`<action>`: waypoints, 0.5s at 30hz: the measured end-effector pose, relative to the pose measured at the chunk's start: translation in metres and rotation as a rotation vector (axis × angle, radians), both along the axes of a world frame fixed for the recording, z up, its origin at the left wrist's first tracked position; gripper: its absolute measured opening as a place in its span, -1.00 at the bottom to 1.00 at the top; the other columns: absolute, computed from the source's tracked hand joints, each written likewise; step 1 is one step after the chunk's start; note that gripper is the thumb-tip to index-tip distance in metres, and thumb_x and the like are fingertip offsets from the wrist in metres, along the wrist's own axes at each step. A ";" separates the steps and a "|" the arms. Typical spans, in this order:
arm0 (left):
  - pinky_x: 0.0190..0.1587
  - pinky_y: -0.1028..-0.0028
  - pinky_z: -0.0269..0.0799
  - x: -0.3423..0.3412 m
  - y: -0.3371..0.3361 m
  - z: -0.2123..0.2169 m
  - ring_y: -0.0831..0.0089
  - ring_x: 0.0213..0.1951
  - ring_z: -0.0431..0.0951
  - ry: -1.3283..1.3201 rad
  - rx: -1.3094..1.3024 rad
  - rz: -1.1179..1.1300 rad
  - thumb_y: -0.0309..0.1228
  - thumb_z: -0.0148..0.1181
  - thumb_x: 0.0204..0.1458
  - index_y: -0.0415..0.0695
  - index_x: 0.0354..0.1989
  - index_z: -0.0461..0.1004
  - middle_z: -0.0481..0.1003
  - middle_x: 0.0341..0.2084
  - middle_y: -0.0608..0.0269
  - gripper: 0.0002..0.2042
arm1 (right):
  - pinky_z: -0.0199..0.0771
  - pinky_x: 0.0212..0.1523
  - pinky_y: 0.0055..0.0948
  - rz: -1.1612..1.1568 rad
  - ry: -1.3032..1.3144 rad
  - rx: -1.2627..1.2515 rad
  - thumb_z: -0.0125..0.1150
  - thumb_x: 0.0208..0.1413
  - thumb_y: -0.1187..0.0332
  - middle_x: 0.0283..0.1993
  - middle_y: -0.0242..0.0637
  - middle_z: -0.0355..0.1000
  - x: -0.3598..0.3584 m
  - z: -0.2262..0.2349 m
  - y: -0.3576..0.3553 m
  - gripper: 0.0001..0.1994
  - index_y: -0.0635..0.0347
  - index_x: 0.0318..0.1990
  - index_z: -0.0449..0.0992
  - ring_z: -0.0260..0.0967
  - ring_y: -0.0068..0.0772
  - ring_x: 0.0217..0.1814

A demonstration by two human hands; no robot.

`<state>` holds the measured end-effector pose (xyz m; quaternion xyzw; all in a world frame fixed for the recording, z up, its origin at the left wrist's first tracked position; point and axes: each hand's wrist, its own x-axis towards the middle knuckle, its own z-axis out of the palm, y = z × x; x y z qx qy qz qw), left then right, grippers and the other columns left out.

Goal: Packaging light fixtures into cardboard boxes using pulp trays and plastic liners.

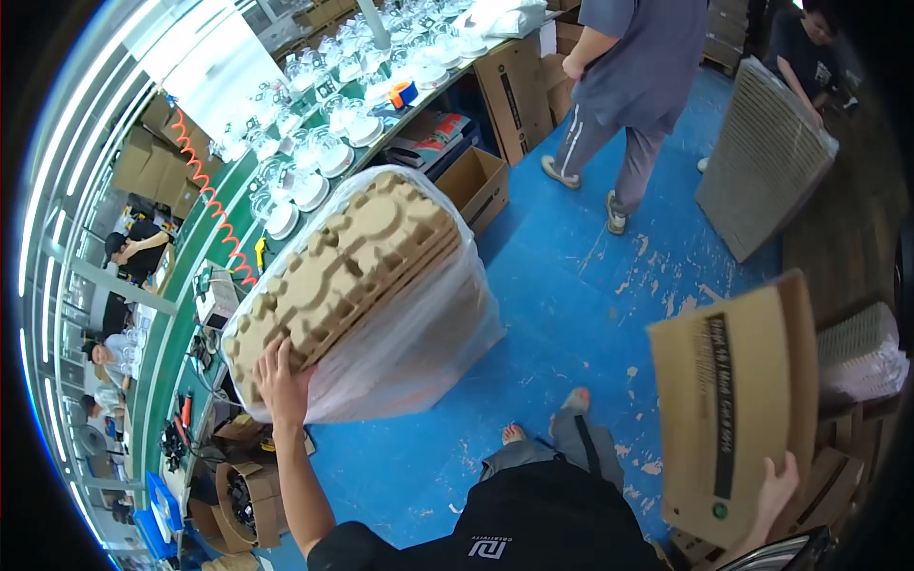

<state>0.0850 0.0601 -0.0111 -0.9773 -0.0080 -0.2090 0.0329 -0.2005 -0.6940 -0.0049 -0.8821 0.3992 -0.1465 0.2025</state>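
A tall stack of moulded pulp trays (357,249), brown and bumpy on top, stands wrapped in clear plastic film (419,333) left of centre. My left hand (281,381) grips the near end of the top tray, its fingers over the edge and the thumb to the right. At the right, a brown cardboard box (690,419) with a dark printed strip is held upright and tilted. My right hand (779,490) is closed on its lower right edge; part of the grip is hidden behind the cardboard.
A green workbench (224,205) crowded with clear domed units (328,157) runs along the left. An open carton (481,190) stands beside it. One person (633,86) stands ahead; another holds a grey wrapped stack (766,157). More cartons (828,481) lie at lower right.
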 end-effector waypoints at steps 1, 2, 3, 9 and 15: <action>0.22 0.14 0.17 0.002 -0.002 0.005 0.08 0.16 0.35 0.020 -0.007 0.023 -0.30 0.48 -0.27 -0.10 0.14 0.40 0.40 0.11 0.12 -0.32 | 0.39 -0.03 -0.27 0.043 -0.010 0.002 0.25 0.00 0.56 -0.16 0.06 0.49 0.047 -0.016 0.007 -0.73 0.39 -0.11 0.46 0.46 -0.04 -0.11; 0.18 0.14 0.19 0.003 -0.003 0.009 0.06 0.11 0.37 0.016 -0.017 0.026 -0.34 0.52 -0.36 -0.10 0.06 0.43 0.43 0.03 0.13 -0.33 | 0.38 -0.08 -0.24 0.086 -0.020 0.010 0.24 -0.02 0.59 -0.21 0.05 0.47 0.090 -0.029 0.017 -0.76 0.42 -0.16 0.45 0.44 0.01 -0.16; 0.16 0.14 0.21 0.005 -0.006 0.017 0.07 0.08 0.38 0.040 -0.031 0.043 -0.34 0.53 -0.41 -0.11 0.02 0.43 0.44 0.00 0.14 -0.33 | 0.38 -0.10 -0.24 0.165 -0.016 0.009 0.25 -0.04 0.58 -0.24 0.04 0.45 0.130 -0.041 0.021 -0.77 0.41 -0.19 0.45 0.42 0.06 -0.17; 0.03 0.16 0.29 0.045 -0.030 0.027 0.04 -0.02 0.40 0.139 -0.114 0.223 -0.41 0.56 -0.56 -0.10 -0.19 0.46 0.43 -0.14 0.17 -0.41 | 0.40 -0.15 -0.20 0.483 -0.052 0.086 0.29 -0.07 0.50 -0.27 0.00 0.44 0.347 -0.105 0.020 -0.78 0.35 -0.24 0.48 0.41 0.14 -0.16; -0.01 0.14 0.34 0.054 -0.039 0.032 -0.01 -0.02 0.41 0.256 -0.106 0.379 -0.53 0.55 -0.59 -0.12 -0.21 0.44 0.41 -0.15 0.13 -0.40 | 0.42 -0.19 -0.13 0.759 -0.057 0.143 0.29 -0.01 0.44 -0.23 -0.05 0.46 0.558 -0.146 0.040 -0.82 0.29 -0.25 0.51 0.42 0.15 -0.17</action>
